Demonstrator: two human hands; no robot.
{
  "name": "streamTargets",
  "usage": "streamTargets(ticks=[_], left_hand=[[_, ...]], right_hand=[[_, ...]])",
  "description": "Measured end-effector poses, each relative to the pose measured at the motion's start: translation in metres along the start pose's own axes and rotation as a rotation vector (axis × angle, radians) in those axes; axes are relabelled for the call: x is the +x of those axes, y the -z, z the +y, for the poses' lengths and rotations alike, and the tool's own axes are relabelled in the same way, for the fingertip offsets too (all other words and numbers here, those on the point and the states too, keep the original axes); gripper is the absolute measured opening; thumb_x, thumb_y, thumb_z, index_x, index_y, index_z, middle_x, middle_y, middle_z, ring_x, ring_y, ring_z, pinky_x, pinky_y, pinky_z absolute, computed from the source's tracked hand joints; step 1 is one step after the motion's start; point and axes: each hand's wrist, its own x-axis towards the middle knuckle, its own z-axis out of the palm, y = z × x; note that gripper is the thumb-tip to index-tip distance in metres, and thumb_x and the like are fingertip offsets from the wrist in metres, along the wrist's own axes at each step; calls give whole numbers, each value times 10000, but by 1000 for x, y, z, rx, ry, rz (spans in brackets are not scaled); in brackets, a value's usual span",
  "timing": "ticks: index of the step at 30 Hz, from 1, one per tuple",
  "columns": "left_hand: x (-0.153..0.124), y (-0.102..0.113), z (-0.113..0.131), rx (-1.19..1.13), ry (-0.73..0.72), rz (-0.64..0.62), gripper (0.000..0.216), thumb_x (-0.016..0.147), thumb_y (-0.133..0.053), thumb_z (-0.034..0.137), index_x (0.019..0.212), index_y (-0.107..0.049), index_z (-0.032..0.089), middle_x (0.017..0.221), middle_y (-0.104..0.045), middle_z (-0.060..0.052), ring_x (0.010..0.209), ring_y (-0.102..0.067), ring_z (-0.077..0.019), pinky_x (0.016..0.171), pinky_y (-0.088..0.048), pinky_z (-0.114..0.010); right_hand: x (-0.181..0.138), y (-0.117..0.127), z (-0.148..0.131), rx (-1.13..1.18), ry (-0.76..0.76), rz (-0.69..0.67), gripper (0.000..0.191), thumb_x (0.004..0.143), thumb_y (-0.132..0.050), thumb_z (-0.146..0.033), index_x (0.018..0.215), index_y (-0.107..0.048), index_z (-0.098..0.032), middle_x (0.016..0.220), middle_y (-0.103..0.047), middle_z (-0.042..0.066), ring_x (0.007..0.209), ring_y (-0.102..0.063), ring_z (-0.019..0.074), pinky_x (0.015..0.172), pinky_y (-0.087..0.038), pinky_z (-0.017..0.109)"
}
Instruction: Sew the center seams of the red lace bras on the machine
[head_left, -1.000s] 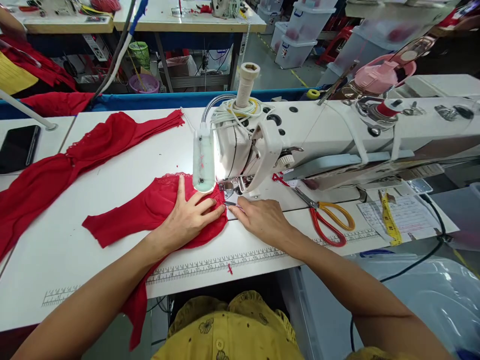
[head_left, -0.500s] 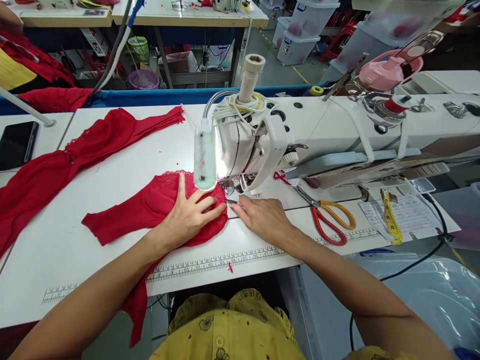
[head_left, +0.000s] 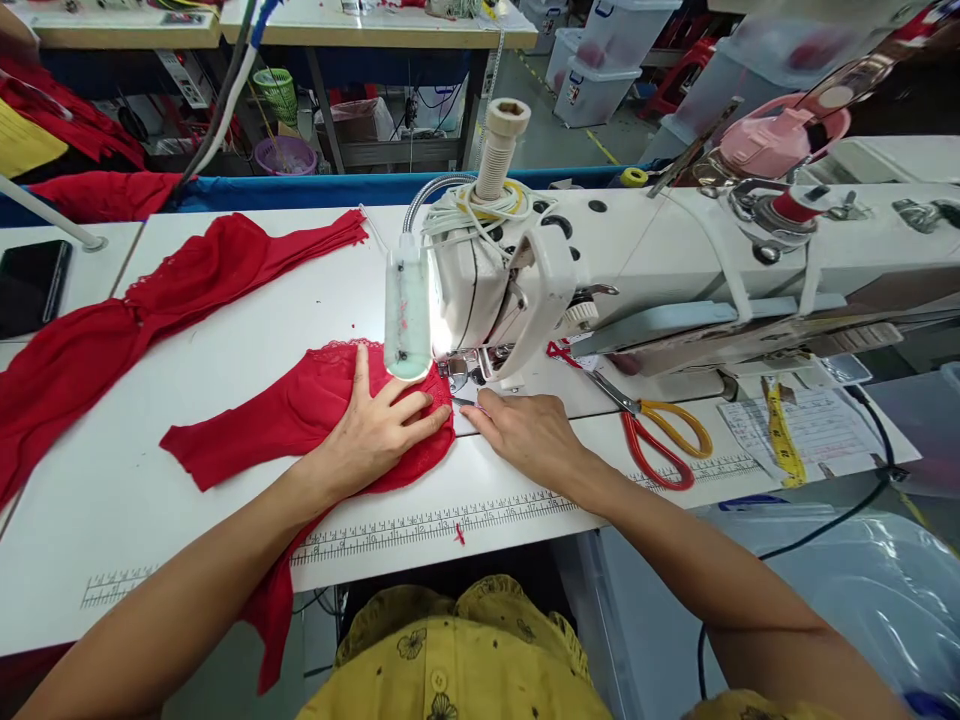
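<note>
Pressing, fingers spread, the left hand (head_left: 375, 430) pins red cloth (head_left: 311, 395) at the sewing machine (head_left: 480, 290); the right hand (head_left: 532, 440) pinches a thin tool (head_left: 463, 403). Bare tabletop (head_left: 120, 450) borders the cloth's left; a clear bin (head_left: 619, 42) holds something pinkish.

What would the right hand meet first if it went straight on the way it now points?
The right hand would probably meet the red cloth under the left hand first; the gap looks small, its depth hard to judge.

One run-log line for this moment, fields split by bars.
left hand: spread on red garment | right hand: pinching thin tool, mostly hidden | ahead: sewing machine | right: scissors on table
</note>
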Motion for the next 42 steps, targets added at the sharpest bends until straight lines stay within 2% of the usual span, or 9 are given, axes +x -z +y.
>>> streamTargets(ticks=[3, 6, 10, 18, 24, 27, 32, 36, 42], left_hand=[[-1, -1, -1, 2, 5, -6, 369, 1013, -445, 67, 1339, -553, 201, 1175, -648, -85, 1184, -547, -328, 1017, -357, -780], [-1, -1, 0, 9, 2, -6, 377, 1003, -447, 55, 1334, -556, 200, 1160, -646, -84, 1186, -548, -329, 1017, -368, -768], [-1, -2, 0, 28, 13, 8, 390, 987, -443, 28, 1318, -563, 196, 1094, -653, -73, 1206, -539, -327, 1022, -400, -724], [-1, -1, -1, -22, 16, -16, 366, 1003, -432, 48, 1308, -564, 201, 1200, -631, -82, 1251, -507, -332, 1007, -409, -718], [-1, -1, 0, -39, 27, 3, 378, 1007, -410, 51, 1320, -561, 200, 1170, -636, -88, 1212, -531, -333, 982, -430, -700], [-2, -2, 0, -38, 25, 3, 429, 988, -401, 17, 1343, -550, 207, 1169, -639, -94, 1223, -528, -334, 991, -421, -707], [-3, -3, 0, -51, 33, 16, 419, 961, -480, 18, 1312, -584, 222, 1167, -647, -93, 1248, -526, -332, 1034, -376, -749], [-3, -3, 0, -54, 39, 25, 411, 962, -480, 19, 1309, -582, 215, 1174, -646, -90, 1261, -519, -328, 1046, -368, -755], [-1, -2, 0, -62, 36, 25, 335, 1001, -441, 56, 1270, -585, 197, 1160, -639, -83, 1259, -514, -316, 1036, -395, -711]], right_hand=[[-1, 5, 6, 84, -21, -11, 488, 1042, -309, -543, 1026, -634, -179, 851, -743, 58, 776, -690, 226, 579, -231, 308], [4, 4, 12, 172, -11, 64, 488, 996, -421, -590, 1136, -644, -180, 885, -752, 63, 825, -692, 229, 652, -320, 307], [18, 0, 13, 267, 129, 64, 325, 1006, -453, -384, 1262, -624, -279, 911, -748, 14, 855, -671, 192, 721, -354, 299], [34, 2, 10, 263, 131, 63, 321, 1000, -426, -398, 1042, -702, -240, 962, -729, 50, 896, -644, 198, 713, -360, 293], [12, -2, 21, 149, 23, 175, 440, 986, -433, -506, 1116, -693, -177, 861, -737, 95, 820, -664, 230, 683, -370, 304], [5, -6, 29, 85, 19, 187, 406, 990, -423, -407, 1117, -692, -132, 898, -746, 130, 811, -669, 230, 663, -360, 298], [14, -7, 17, 278, 143, 154, 245, 942, -490, -303, 1033, -700, -216, 796, -729, 26, 740, -634, 161, 682, -356, 264], [25, 2, -3, 417, 26, 88, 209, 925, -506, -341, 856, -658, -214, 771, -691, -9, 709, -590, 135, 655, -336, 243], [31, 7, -11, 445, -66, 35, 167, 891, -512, -333, 917, -632, -220, 865, -702, -2, 784, -608, 158, 660, -347, 252]])
